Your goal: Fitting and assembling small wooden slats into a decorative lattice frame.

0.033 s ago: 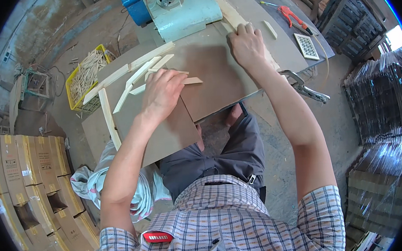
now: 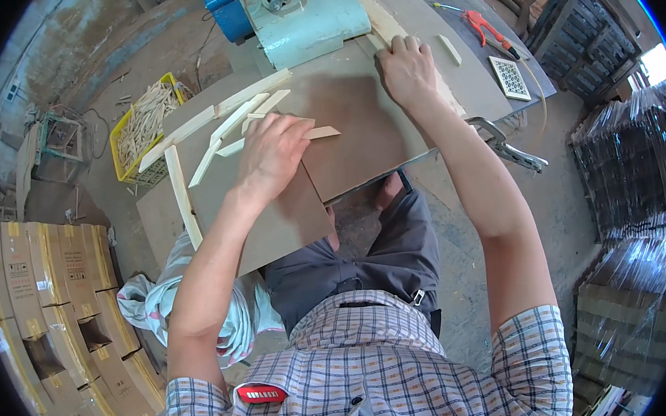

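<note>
My left hand [image 2: 270, 154] is closed around pale wooden strips at the middle of the brown work board [image 2: 359, 139]. One angled-end strip [image 2: 324, 132] pokes out to the right of its fingers, and a short piece lies under the fingertips. Several more cut strips [image 2: 227, 130] lie fanned out to the left of this hand. My right hand [image 2: 408, 73] rests with curled fingers against a long wooden fence piece [image 2: 385, 25] on the right; its fingertips are partly hidden, so what they hold cannot be made out.
A pale green machine housing [image 2: 311, 26] stands at the far edge. A metal clamp [image 2: 507, 147] grips the right edge. Further right lie a red air gun [image 2: 483, 28] and a patterned square [image 2: 509, 78]. A yellow crate [image 2: 121, 150] of sticks and stacked cartons [image 2: 56, 265] stand left.
The angled strip at my left hand has shifted very slightly to the right. My right hand stays nearly in place.
</note>
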### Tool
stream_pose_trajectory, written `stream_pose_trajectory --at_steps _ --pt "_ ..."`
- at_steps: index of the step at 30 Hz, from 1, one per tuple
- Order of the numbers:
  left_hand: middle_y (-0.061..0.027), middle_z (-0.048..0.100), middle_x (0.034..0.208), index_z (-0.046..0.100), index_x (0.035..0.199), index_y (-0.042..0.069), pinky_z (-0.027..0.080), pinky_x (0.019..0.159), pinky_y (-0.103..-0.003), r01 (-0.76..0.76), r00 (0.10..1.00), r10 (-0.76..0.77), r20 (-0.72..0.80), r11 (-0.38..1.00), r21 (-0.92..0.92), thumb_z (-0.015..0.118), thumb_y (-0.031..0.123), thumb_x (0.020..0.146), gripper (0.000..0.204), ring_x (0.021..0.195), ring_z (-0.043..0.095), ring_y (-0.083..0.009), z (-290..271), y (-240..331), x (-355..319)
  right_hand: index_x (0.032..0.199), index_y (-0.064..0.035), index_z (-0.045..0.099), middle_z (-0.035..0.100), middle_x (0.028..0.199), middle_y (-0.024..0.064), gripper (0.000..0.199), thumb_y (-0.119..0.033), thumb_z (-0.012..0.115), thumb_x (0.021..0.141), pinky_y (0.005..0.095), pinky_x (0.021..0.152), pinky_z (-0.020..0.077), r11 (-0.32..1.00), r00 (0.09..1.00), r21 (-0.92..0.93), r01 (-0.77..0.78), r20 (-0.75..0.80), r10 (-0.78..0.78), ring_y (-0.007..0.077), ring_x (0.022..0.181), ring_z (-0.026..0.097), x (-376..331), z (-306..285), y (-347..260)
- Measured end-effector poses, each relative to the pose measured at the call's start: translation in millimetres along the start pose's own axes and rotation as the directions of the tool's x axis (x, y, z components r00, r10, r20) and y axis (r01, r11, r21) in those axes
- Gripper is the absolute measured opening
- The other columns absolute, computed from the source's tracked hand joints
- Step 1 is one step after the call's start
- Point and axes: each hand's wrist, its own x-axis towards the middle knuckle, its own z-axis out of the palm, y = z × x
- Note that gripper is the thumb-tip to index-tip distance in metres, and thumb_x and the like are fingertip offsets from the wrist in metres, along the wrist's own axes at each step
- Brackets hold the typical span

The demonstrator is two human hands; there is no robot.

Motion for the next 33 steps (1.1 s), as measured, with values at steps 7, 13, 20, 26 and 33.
stream_pose_trajectory --at_steps 7,13,20,26,33 --pt "-0.0067 0.075 0.113 0.075 0.12 0.008 0.056 0.096 -0.042 -0.092 0.988 0.07 -0.135 0.982 -0.165 0.082 0.011 0.088 0.033 0.111 0.068 -0.0283 7 2 20 0.111 -0.0096 0.076 0.07 0.117 0.0122 0.02 -0.021 0.072 0.096 0.0476 0.097 0.0543 0.818 0.994 0.57 0.081 -0.108 -0.023 0.035 0.114 0.067 -35 -32 -19" --pt "-0.0092 0.074 0.116 0.073 0.119 0.005 0.057 0.095 -0.043 -0.273 0.958 0.242 -0.154 0.935 -0.227 0.083 0.007 0.083 0.037 0.111 0.068 -0.0299 21 13 37 0.113 -0.0082 0.074 0.07 0.114 0.0106 0.026 -0.012 0.078 0.088 0.0443 0.094 0.0574 0.642 0.954 0.716 0.273 -0.117 -0.275 0.0338 0.112 0.068 -96 -55 -37" --pt "-0.0078 0.068 0.12 0.073 0.124 0.006 0.052 0.098 -0.046 0.007 0.988 -0.009 -0.155 1.0 -0.015 0.078 0.02 0.094 0.033 0.115 0.062 -0.0314 -8 10 -18 0.104 -0.0105 0.077 0.069 0.108 0.0081 0.014 -0.015 0.072 0.092 0.0444 0.088 0.0517 0.975 0.996 0.217 -0.044 -0.07 0.061 0.0299 0.105 0.064 -107 -50 -2" --pt "-0.0089 0.07 0.115 0.076 0.12 0.006 0.053 0.097 -0.045 0.103 0.99 -0.101 -0.098 0.994 0.018 0.076 0.011 0.096 0.024 0.111 0.063 -0.0323 -5 -3 -31 0.092 -0.0121 0.079 0.065 0.106 0.008 0.015 -0.018 0.065 0.094 0.0437 0.089 0.0476 0.997 0.994 0.025 -0.075 -0.082 0.077 0.0293 0.109 0.061 -60 -22 3" --pt "-0.005 0.073 0.116 0.077 0.12 0.007 0.055 0.1 -0.042 -0.005 0.993 -0.01 -0.115 0.991 -0.134 0.077 0.014 0.096 0.025 0.116 0.065 -0.0294 5 -1 -20 0.101 -0.0121 0.083 0.069 0.116 0.0117 0.02 -0.022 0.066 0.098 0.0479 0.097 0.0492 0.979 0.985 0.103 -0.175 0.014 0.174 0.032 0.12 0.063 14 1 -9"
